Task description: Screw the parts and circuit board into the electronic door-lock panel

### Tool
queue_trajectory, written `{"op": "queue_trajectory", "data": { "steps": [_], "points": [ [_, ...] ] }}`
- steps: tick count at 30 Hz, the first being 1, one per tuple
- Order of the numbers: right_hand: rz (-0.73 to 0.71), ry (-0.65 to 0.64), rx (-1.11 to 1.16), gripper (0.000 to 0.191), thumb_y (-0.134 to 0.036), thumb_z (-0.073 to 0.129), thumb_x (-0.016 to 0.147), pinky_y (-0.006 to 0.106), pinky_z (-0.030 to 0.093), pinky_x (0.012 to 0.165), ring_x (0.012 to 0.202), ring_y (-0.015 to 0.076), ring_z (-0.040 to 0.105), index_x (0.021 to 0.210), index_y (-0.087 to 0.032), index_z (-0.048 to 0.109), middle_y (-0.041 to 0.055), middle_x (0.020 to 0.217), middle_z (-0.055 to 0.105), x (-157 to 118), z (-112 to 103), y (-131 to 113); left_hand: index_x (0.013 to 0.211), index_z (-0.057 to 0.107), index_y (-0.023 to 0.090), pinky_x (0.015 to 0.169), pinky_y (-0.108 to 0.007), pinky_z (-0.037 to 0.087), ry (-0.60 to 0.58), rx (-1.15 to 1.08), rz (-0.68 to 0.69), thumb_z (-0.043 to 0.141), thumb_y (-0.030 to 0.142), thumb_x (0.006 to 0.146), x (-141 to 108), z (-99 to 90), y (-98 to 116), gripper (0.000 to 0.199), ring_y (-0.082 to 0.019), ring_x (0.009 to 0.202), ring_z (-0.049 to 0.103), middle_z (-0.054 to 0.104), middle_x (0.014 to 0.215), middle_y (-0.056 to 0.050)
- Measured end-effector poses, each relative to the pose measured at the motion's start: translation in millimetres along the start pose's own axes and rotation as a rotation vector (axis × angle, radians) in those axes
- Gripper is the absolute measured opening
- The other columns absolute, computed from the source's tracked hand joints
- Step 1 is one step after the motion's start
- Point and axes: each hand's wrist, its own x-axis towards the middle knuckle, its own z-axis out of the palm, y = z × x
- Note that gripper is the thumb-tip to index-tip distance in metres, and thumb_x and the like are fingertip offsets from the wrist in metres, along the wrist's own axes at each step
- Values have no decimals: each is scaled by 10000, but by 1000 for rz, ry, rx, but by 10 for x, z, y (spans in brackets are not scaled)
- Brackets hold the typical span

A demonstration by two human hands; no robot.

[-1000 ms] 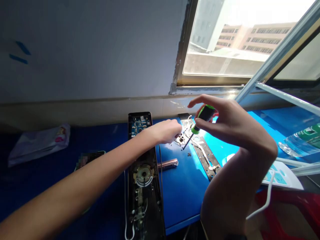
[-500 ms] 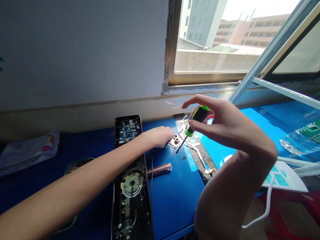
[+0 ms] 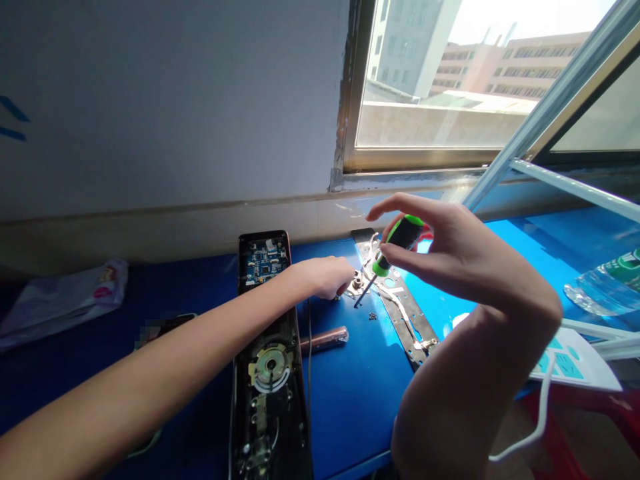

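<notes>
Above the blue table (image 3: 350, 407), right grip (image 3: 447, 243) clasps a screwdriver (image 3: 404, 235); left grip (image 3: 331, 277) curls, its hold unclear

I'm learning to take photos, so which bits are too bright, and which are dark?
In the head view, the sky is washed out nearly white; also in the head view, sunlight turns the blue table pale right of the perforated plate, while the table's left side lies in shadow.
</notes>
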Motion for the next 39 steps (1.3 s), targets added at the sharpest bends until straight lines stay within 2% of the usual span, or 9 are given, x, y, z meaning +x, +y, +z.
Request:
{"op": "queue_trajectory", "data": {
  "steps": [6,10,15,19,21,24,29,34,39],
  "points": [
    [-45,21,39,324,-179,707,837,303,562,602,708,174,701,1155,-239,714,-7,823,737,-7,32,-138,964,818,216,737,-310,505,245,-25,-14,595,41,829,-376,-97,-55,314,-237,860,733,788,935,-77],
    [-106,58,62,307,-206,708,865,349,595,701,724,182,732,1169,-241,691,-24,813,750,16,78,-256,1026,811,219,834,-342,545,536,-93,53,570,87,926,-796,-72,-137,292,-231,896,745,797,987,-62],
    [-209,144,80,257,-230,712,905,362,611,748,774,187,756,1155,-273,672,-17,852,765,94,214,-445,1095,783,186,1022,-416,557,1006,-95,4,583,153,982,-1248,220,-151,232,-255,1174,671,759,1204,-94],
    [-293,175,58,231,-244,706,919,353,619,718,797,183,747,1145,-278,671,-1,911,764,173,364,-588,1134,763,211,1130,-506,503,1267,-152,-244,635,194,959,-1435,576,-64,218,-286,1324,572,670,1340,-103],
    [-325,179,41,234,-228,699,919,357,623,733,800,182,742,1146,-277,668,1,920,760,210,430,-641,1180,744,221,1117,-529,513,1291,-228,-316,647,232,948,-1466,745,-15,252,-306,1358,556,566,1467,-123],
    [-343,178,17,254,-194,693,907,364,621,729,766,182,729,1144,-279,663,-1,889,749,260,506,-699,1281,698,255,1201,-577,438,1236,-355,-350,652,273,948,-1465,947,36,336,-342,1515,412,371,1649,-112],
    [-345,152,-9,264,-174,657,923,387,634,753,783,195,730,1160,-291,660,11,928,761,348,595,-735,1399,633,292,1279,-593,335,1146,-599,-380,607,352,983,-1453,1127,62,421,-367,1588,312,198,1752,-71],
    [-368,126,0,242,-159,651,922,348,636,754,793,164,726,1143,-257,671,11,975,770,424,670,-718,1443,606,316,1297,-558,318,1104,-682,-367,560,373,1009,-1481,1193,27,440,-340,1591,319,291,1734,-42],
    [-393,142,5,230,-141,644,908,326,602,710,763,143,704,1120,-221,684,5,946,765,464,702,-694,1479,549,331,1226,-462,438,1052,-820,-319,510,390,1051,-1480,1222,9,434,-273,1425,552,601,1518,-47]
  ]
}}
